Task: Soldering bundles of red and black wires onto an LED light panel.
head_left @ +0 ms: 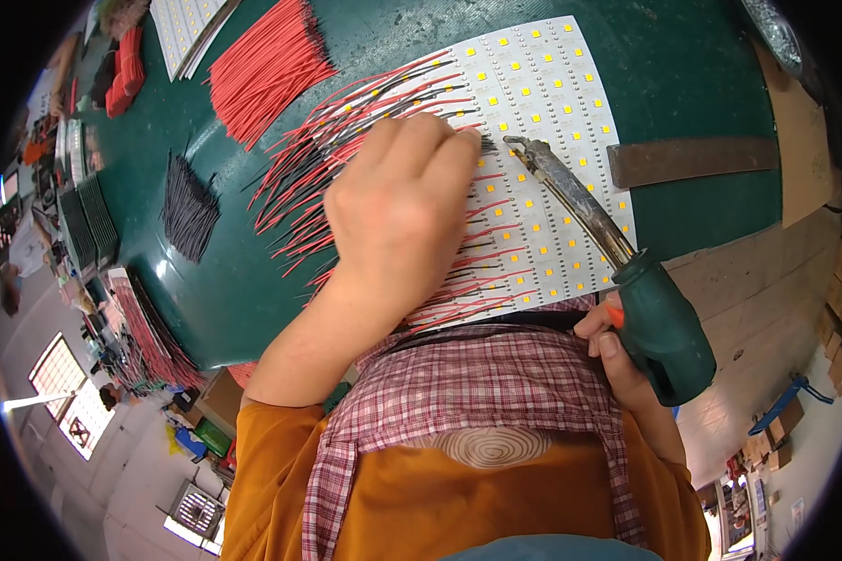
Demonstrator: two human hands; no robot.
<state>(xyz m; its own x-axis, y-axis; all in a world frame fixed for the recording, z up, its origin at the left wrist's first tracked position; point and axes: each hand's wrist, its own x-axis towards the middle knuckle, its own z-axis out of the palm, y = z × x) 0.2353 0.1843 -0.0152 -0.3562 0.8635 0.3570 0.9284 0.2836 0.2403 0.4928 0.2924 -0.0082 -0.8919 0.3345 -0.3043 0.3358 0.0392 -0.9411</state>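
Observation:
A white LED circuit board sheet (544, 117) with yellow chips lies on the green table in front of me. Rows of red and black wires (295, 178) fan out leftward from its left part. My left hand (398, 210) is closed above these wires, its fingertips pinching thin black wires whose dark ends poke out toward the board. In my right hand (625, 365) is a soldering iron (666, 323), gripped by its dark green handle. The iron's bent metal tip hangs over the board, just right of my left fingertips and apart from them.
Left of the board lie a pile of red wires (267, 70) and a smaller bundle of black wires (192, 206). More white boards (189, 33) are stacked at the far left. A brown strip (692, 164) touches the board's right side, near a cardboard piece (807, 140).

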